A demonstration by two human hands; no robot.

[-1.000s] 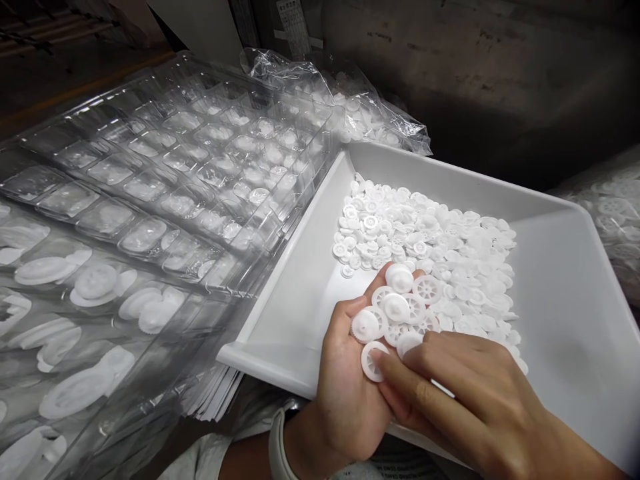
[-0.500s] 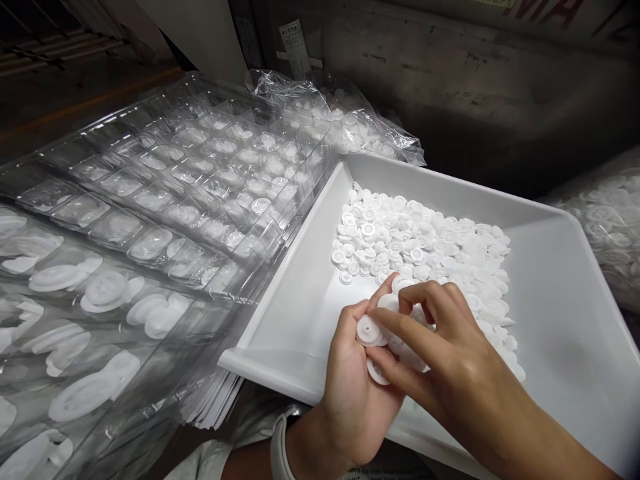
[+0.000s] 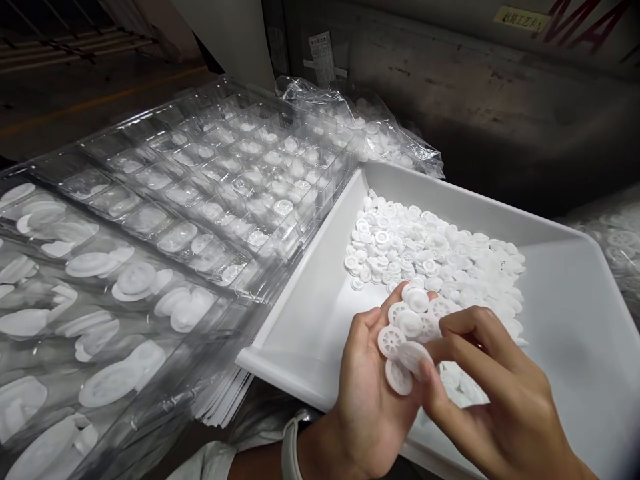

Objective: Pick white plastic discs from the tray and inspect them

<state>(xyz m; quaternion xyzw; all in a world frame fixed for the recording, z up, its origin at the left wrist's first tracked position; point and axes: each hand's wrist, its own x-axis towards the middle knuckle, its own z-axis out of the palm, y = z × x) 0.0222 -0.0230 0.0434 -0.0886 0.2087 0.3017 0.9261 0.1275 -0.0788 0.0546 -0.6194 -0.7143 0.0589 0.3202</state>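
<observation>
My left hand [image 3: 367, 387] is cupped palm up over the front of a grey-white plastic bin, cradling several white plastic gears [image 3: 393, 341]. Between the thumb and fingers of my right hand [image 3: 500, 387], one white gear [image 3: 414, 360] is pinched at the edge of that handful. Its fingertips hide part of the gears behind. Beyond both hands, a heap of small white gears [image 3: 395, 237] spreads across the floor of the bin [image 3: 300, 347].
Left of the bin, clear plastic compartment trays [image 3: 175, 227] hold white gears in their pockets. A clear bag of white parts [image 3: 385, 137] lies behind, another bag [image 3: 625, 233] at right. Sheets of paper [image 3: 225, 393] are stacked under the trays. A dark panel [image 3: 475, 100] stands at the back.
My right hand has drawn back to the right from the cupped palm and now pinches a gear. More of the gears in my left hand show. The whole view has shifted slightly.
</observation>
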